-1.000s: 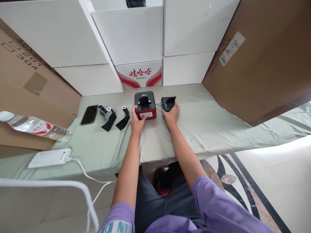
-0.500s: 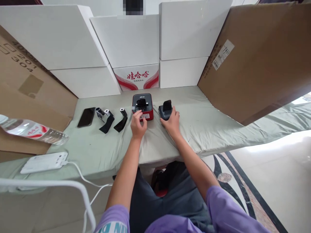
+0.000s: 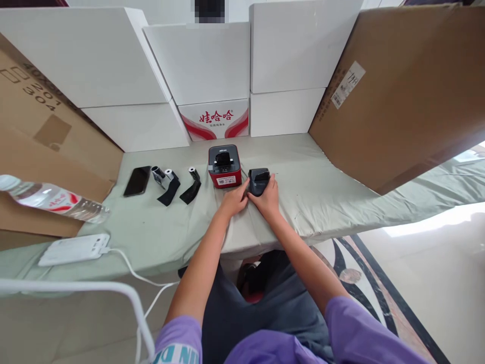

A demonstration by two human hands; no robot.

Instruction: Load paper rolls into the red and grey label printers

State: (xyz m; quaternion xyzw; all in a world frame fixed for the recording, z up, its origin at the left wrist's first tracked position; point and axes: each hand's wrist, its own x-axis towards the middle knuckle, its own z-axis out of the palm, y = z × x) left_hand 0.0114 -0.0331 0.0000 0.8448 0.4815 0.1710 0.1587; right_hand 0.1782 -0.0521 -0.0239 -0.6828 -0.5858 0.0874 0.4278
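A small dark grey printer [image 3: 258, 180] sits on the green cloth-covered table [image 3: 326, 192], just right of a red and black printer [image 3: 225, 166]. My right hand [image 3: 269, 198] grips the dark printer from its right and near side. My left hand [image 3: 235, 199] touches its left side, fingers against the casing. The red printer stands free, a little beyond my left hand. Left of it lie two paper rolls with black strips [image 3: 167, 182] [image 3: 191, 184] and a black phone [image 3: 137, 180].
White boxes [image 3: 204, 60] and a red-printed carton [image 3: 215, 120] wall the table's back. Brown cardboard [image 3: 397, 86] leans at the right and left. A water bottle [image 3: 53, 198] and a white power strip [image 3: 71, 247] with cable lie at the left. A white bar [image 3: 94, 290] crosses the near left.
My left hand left the red printer and moved right to the dark printer. The dark printer's lid, raised before, now lies flat, and the unit sits slightly nearer me.
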